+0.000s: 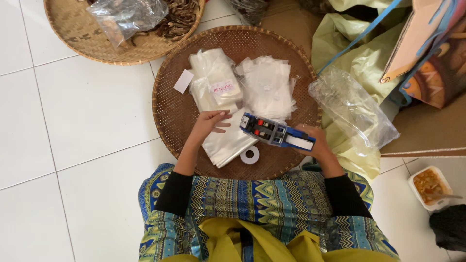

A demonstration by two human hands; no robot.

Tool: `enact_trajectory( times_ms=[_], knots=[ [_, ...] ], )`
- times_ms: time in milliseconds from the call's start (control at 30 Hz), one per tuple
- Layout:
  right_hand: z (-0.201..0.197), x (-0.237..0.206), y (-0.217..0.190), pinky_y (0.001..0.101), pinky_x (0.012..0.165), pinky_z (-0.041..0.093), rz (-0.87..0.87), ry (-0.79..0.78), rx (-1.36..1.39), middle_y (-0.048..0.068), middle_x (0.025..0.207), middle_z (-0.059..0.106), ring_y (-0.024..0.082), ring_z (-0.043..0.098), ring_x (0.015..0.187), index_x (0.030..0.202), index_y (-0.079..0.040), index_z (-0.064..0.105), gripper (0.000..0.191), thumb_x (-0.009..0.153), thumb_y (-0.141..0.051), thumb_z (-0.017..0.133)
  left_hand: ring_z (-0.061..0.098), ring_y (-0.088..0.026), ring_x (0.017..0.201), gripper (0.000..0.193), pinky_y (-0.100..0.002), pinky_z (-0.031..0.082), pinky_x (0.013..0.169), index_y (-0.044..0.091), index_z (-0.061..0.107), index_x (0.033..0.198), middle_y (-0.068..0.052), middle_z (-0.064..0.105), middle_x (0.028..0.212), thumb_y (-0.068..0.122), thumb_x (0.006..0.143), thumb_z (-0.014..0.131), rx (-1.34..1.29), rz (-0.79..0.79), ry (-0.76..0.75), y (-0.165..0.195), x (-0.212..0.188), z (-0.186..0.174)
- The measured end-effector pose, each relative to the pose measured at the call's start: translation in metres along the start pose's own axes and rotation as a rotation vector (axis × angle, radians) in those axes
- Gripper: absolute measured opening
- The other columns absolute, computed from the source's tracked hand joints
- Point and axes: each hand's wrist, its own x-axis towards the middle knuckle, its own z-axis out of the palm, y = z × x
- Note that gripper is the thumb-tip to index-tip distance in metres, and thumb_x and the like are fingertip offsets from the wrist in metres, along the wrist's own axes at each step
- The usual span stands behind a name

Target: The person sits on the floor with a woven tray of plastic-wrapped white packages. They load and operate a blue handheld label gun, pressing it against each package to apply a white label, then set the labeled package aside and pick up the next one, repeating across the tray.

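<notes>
We see the right hand (318, 145) closed around the grip of a blue label gun (276, 132), just right of the frame's centre; the gun's long axis runs from the hand up and to the left, its nose aimed at the flat clear bag (228, 145) at the centre. The left hand (209, 122) lies with spread fingers on that bag's upper left edge, pressing it flat and gripping nothing, so the left hand touches the bag while the gun's nose hangs just above its right side. A small white label roll (250, 155) sits beside the bag's lower right corner. All of this rests on a round woven tray (170, 111). Above the hands, we note a stack of clear bags (213, 82) bearing a pale rectangular label with pink lettering, a second looser stack (269, 87) to its right, and a loose white slip (183, 81) to the left. A crumpled clear bag (352, 106) lies off the tray's right edge. In the upper left another woven tray (77, 34) holds dried brown pieces and a plastic bag; a white food tub (429, 187) stands lower right.
</notes>
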Motion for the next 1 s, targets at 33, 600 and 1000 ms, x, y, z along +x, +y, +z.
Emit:
enact_trajectory(
  times_ms=[33, 600, 1000],
  knots=[
    [-0.001, 0.002, -0.002, 0.0372, 0.073, 0.057, 0.01, 0.01, 0.06, 0.011, 0.09, 0.072, 0.031, 0.073, 0.084, 0.099, -0.01, 0.072, 0.039, 0.067, -0.027, 0.087, 0.077, -0.029, 0.1, 0.044, -0.038, 0.064, 0.074, -0.001, 0.064, 0.135, -0.015, 0.074, 0.123, 0.027, 0.102, 0.057, -0.039, 0.001, 0.002, 0.002, 0.0, 0.003],
    [-0.002, 0.003, 0.036, 0.0389, 0.074, 0.058, 0.27, -0.039, -0.054, 0.016, 0.089, 0.077, 0.031, 0.076, 0.079, 0.101, -0.009, 0.077, 0.041, 0.065, -0.023, 0.086, 0.079, -0.031, 0.088, 0.031, -0.041, 0.067, 0.068, 0.004, 0.056, 0.114, -0.018, 0.076, 0.114, 0.03, 0.108, 0.039, -0.065, 0.038, -0.022, 0.013, 0.025, 0.025],
    [-0.027, -0.018, 0.075, 0.0388, 0.075, 0.057, 0.379, 0.167, -0.143, 0.018, 0.087, 0.075, 0.032, 0.075, 0.084, 0.102, -0.005, 0.077, 0.039, 0.073, -0.028, 0.085, 0.073, -0.029, 0.093, 0.024, -0.045, 0.056, 0.078, 0.019, 0.076, 0.105, -0.006, 0.079, 0.1, 0.04, 0.096, 0.071, 0.898, 0.308, 0.433, -0.004, 0.056, 0.059]
  ],
)
